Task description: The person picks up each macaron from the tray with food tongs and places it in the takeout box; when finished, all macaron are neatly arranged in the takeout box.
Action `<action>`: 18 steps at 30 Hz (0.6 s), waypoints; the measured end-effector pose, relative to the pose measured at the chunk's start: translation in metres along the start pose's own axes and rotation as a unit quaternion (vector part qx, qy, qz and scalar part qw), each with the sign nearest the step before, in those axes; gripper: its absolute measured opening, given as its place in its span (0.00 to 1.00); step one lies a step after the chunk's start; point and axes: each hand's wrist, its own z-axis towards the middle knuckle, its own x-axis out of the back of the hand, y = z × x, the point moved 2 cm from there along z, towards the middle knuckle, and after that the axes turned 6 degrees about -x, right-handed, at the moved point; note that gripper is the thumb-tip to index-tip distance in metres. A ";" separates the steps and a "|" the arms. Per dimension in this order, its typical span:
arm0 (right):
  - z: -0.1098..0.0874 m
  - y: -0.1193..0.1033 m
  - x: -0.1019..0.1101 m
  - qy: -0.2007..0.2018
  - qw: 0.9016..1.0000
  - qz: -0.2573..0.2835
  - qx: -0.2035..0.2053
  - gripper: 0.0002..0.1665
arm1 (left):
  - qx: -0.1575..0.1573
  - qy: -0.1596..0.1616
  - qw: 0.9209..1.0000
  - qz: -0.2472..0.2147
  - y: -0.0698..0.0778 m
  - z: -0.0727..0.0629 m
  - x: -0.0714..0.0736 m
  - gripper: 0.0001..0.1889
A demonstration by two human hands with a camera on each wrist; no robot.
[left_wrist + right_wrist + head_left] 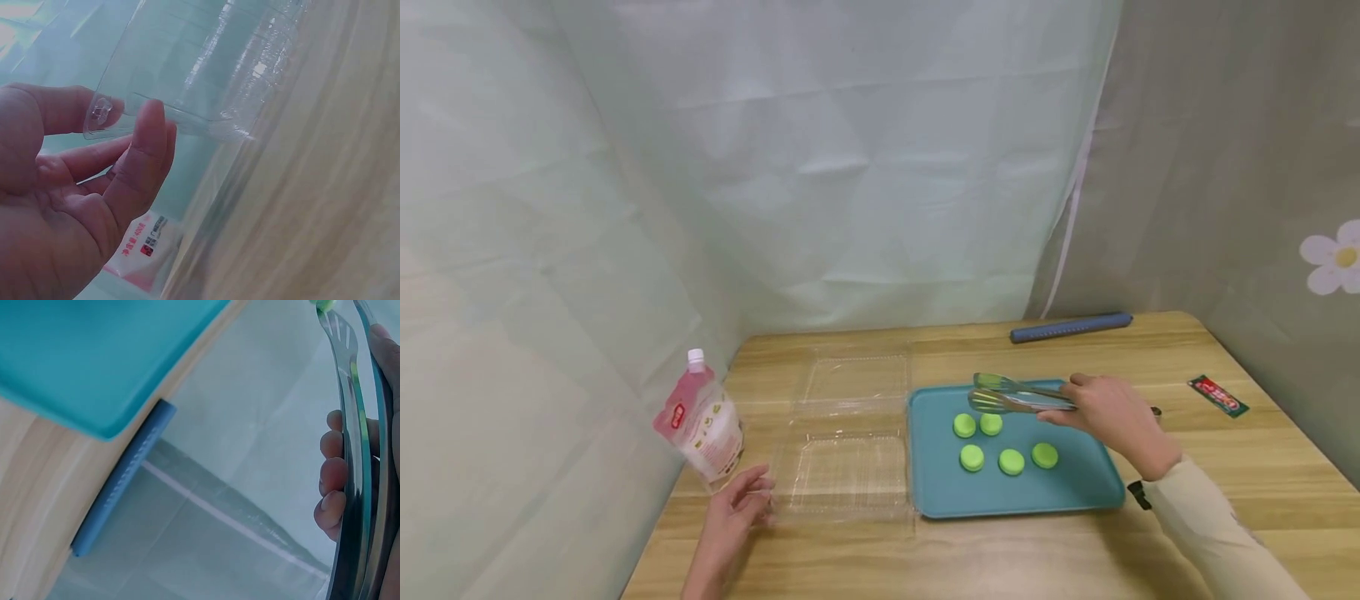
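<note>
My right hand (1116, 421) grips metal tongs (1022, 400) above the far part of a blue tray (940, 492). Several green macarons (1011, 462) lie on that tray. At the tongs' tips in the right wrist view, a bit of green (325, 304) shows, cut off by the top edge. My left hand (737, 508) is at the near left corner of a clear plastic clamshell box (850, 475), whose lid (857, 379) lies folded back. Thumb and fingers pinch the box's corner in the left wrist view (112, 128).
A pink and white spouted pouch (707, 429) stands left of the box. Along the table's back edge lies a long blue bar (1071, 327). A small red and green packet (1219, 396) is on the right. Cloth curtains (880, 167) hang behind the table.
</note>
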 end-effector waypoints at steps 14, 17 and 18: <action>0.033 -0.023 -0.018 0.034 0.999 0.013 0.030 0.42 | -0.039 0.016 0.999 -0.008 -0.003 -0.002 0.001 0.22; 0.039 -0.027 -0.020 0.039 0.998 0.018 0.036 0.44 | -0.051 0.014 0.998 -0.015 -0.003 0.000 -0.001 0.22; 0.042 -0.029 -0.021 0.040 0.998 0.020 0.038 0.45 | -0.054 0.014 0.998 -0.016 -0.003 0.000 -0.001 0.22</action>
